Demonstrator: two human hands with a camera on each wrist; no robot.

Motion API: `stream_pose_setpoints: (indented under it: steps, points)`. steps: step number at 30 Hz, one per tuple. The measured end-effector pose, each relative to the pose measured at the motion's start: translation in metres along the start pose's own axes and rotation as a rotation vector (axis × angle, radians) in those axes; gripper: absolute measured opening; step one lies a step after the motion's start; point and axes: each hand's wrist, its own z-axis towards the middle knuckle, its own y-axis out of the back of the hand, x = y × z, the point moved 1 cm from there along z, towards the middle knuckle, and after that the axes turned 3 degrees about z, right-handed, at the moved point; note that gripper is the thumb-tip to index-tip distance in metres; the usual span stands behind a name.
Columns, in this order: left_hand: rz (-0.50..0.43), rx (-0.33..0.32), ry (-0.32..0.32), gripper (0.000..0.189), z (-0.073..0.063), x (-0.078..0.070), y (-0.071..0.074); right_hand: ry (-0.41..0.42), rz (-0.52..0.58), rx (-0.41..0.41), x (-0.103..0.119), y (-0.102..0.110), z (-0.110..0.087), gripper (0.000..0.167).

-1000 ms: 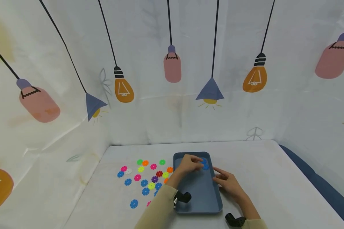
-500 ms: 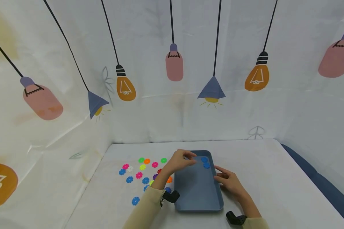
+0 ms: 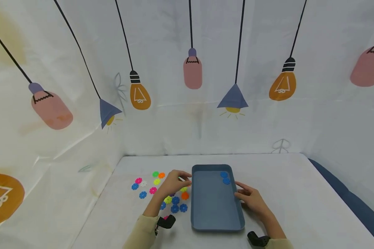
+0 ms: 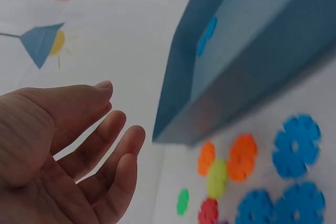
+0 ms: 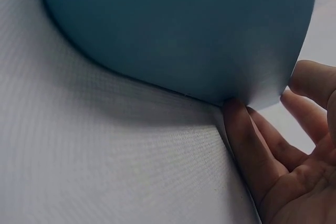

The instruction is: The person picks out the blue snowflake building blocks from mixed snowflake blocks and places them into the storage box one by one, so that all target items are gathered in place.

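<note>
A blue-grey rectangular tray (image 3: pixel 216 207) lies on the white table, with two blue flower-shaped discs (image 3: pixel 226 181) inside near its far right corner. My left hand (image 3: pixel 174 182) hovers just outside the tray's left edge, above the colourful loose discs. In the left wrist view its fingers (image 4: pixel 126 145) are loosely bent, with nothing between them. My right hand (image 3: pixel 251 199) rests against the tray's right side. The right wrist view shows its fingertips (image 5: pixel 239 116) touching the outer wall low down and the thumb near the rim. Some discs are hidden behind my left hand.
Several flower-shaped discs in blue, pink, orange, yellow, green and white, such as a blue disc (image 3: pixel 142 195), lie scattered left of the tray. A white lamp-printed sheet (image 3: pixel 168 128) hangs behind the table. Dark blue material (image 3: pixel 346 193) shows beyond the table's right edge.
My left hand has moved left from over the tray near the two blue discs to above the loose discs. My right hand stays at the tray's right side.
</note>
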Motion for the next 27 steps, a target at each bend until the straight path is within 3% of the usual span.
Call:
stream_pose_setpoints:
  steps: [13, 27]
  points:
    - [0.021, -0.052, 0.170, 0.026, -0.049, 0.049, 0.019, -0.002, -0.001, 0.022, 0.002, 0.002, -0.003, 0.058]
    - [-0.002, -0.082, 0.263, 0.027, -0.093, 0.079, 0.035, 0.009, -0.034, 0.029, 0.002, -0.001, -0.002, 0.060]
